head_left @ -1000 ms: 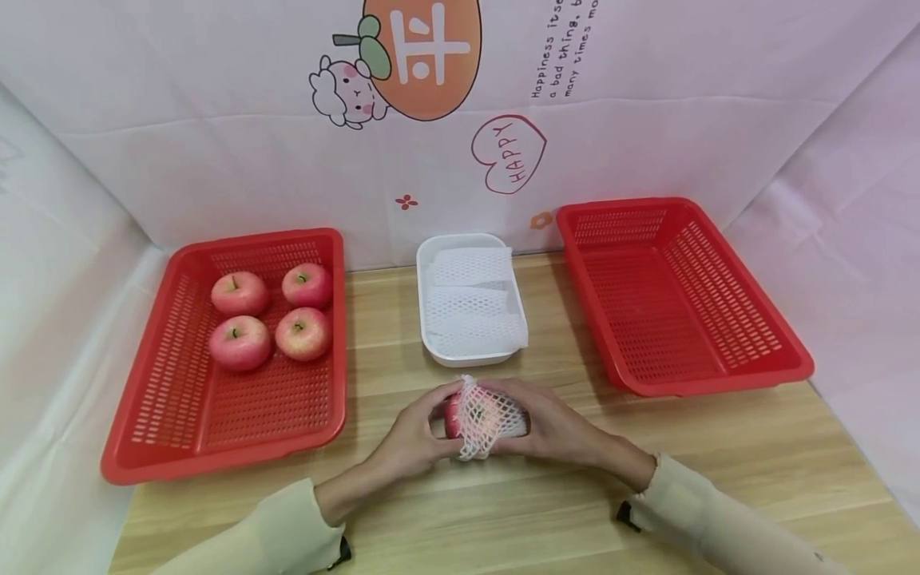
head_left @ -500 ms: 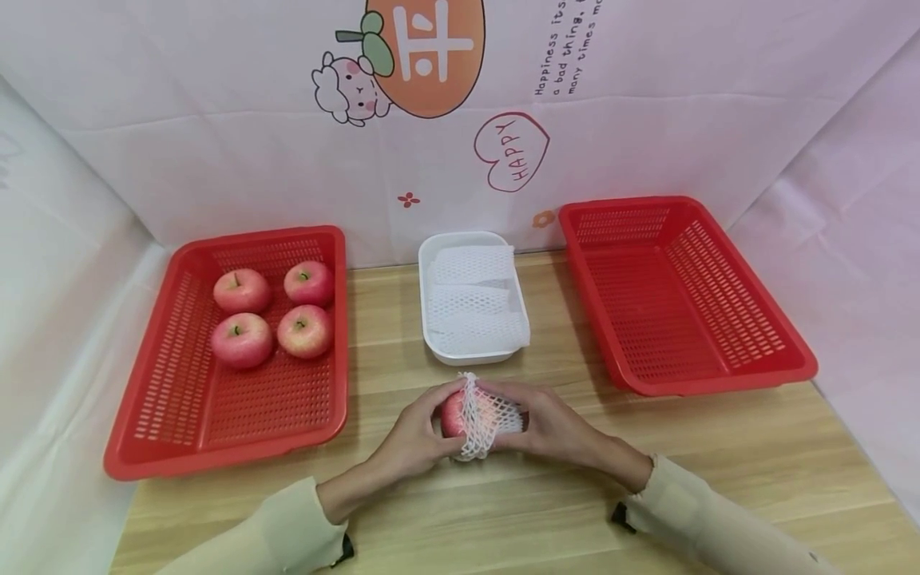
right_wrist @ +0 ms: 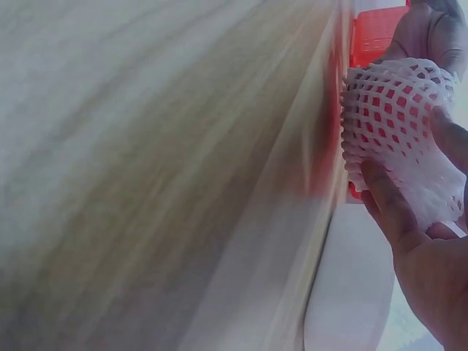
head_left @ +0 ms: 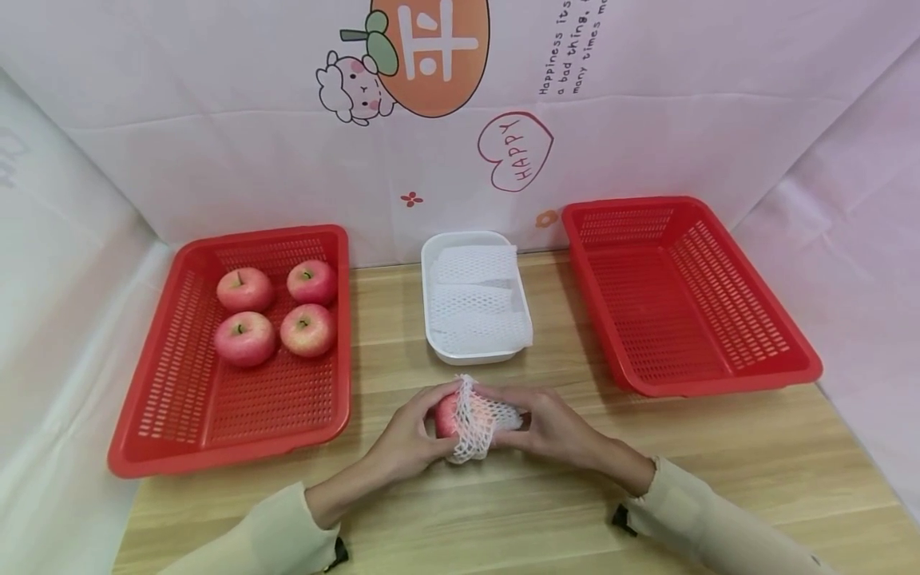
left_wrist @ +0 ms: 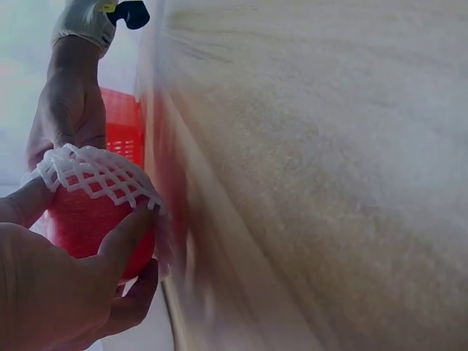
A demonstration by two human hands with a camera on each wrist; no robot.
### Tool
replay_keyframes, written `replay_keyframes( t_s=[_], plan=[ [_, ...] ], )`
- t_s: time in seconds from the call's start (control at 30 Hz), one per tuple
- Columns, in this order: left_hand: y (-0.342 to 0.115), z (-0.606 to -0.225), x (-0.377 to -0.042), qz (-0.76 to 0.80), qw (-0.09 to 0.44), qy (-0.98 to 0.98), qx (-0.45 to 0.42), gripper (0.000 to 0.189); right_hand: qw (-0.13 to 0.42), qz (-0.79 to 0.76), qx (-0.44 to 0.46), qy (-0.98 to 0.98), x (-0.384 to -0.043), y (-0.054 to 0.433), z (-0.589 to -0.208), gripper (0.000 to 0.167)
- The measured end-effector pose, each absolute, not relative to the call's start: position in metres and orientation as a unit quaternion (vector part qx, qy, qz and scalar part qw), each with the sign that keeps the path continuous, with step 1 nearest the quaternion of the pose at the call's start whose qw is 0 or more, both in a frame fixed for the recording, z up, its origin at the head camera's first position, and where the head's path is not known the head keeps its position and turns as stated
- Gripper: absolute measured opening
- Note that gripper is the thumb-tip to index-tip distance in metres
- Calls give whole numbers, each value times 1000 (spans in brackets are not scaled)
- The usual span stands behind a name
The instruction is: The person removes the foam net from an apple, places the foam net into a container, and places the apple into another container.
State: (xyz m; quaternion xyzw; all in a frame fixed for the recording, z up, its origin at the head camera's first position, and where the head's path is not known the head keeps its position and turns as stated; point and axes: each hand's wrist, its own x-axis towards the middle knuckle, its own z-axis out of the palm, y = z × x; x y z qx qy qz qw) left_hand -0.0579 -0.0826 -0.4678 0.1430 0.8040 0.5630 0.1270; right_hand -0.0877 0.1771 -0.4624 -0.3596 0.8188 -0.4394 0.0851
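Note:
In the head view a red apple (head_left: pixel 446 416) is held low over the middle of the table, its right part inside a white foam fruit net (head_left: pixel 476 423). My left hand (head_left: pixel 408 435) grips the apple's bare left side. Its thumb and a fingertip reach the net's edge, as the left wrist view shows on the red apple skin (left_wrist: pixel 88 227). From the other side my right hand (head_left: pixel 559 427) holds the net, thumb and fingers spread round it. The net's narrower loose end lies within the right palm in the right wrist view, red showing through its mesh (right_wrist: pixel 391 121).
A red basket (head_left: pixel 161 399) with several apples (head_left: pixel 245 339) stands at the left. Behind the hands is a white tray (head_left: pixel 440 351) of flat foam nets (head_left: pixel 470 299). Another red basket (head_left: pixel 755 382) stands at the right, near the patterned cloth (head_left: pixel 632 144) at the back.
The apple and both hands have shifted slightly left. A little more bare apple shows on the left beyond the net's edge. Both hands keep their hold.

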Motion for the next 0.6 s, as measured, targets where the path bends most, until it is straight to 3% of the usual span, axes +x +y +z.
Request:
replay_keyframes(
  t_s=[0.6],
  plan=[
    [-89, -456, -58, 564, 126, 805, 134, 70, -1, -446, -363, 818, -86, 174, -460, 48]
  ],
)
